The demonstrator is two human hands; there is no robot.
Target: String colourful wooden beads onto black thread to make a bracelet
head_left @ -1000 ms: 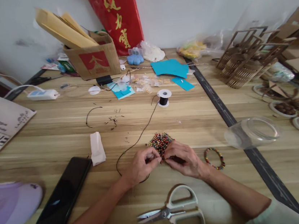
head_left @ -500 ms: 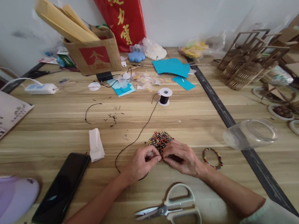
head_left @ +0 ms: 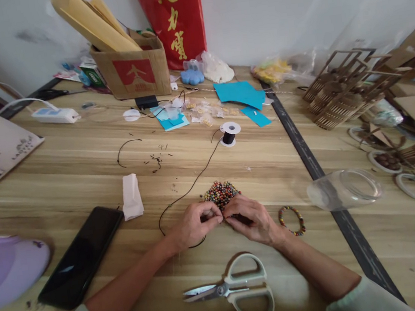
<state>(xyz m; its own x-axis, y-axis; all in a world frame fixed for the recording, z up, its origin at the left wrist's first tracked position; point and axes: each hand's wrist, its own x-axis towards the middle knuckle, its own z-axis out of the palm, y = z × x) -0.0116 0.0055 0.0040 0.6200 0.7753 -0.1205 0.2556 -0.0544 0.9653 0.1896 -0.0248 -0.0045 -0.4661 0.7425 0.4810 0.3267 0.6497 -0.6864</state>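
Observation:
A pile of small multicoloured beads [head_left: 220,193] lies on the table just beyond my fingertips. My left hand [head_left: 195,223] is closed in a pinch on a thin black cord [head_left: 188,194], which loops round beside the wrist and leads back to a white spool [head_left: 230,133]. Meeting it tip to tip, my right hand [head_left: 251,219] also pinches at the near edge of the pile; what its fingers hold is too small and hidden to make out. A beaded bracelet [head_left: 291,221] rests just right of that hand. Scissors [head_left: 229,290] with pale handles lie nearer me, blades pointing left.
On the left are a black phone [head_left: 82,256], a folded white paper [head_left: 131,196] and a purple object [head_left: 12,270]. A clear plastic jar [head_left: 344,189] lies on its side at right, near woven baskets [head_left: 336,94]. A cardboard box [head_left: 136,71] and blue paper [head_left: 240,95] stand farther back.
The camera view has shifted slightly. Both hands keep their pinch at the edge of the bead pile, with almost no movement.

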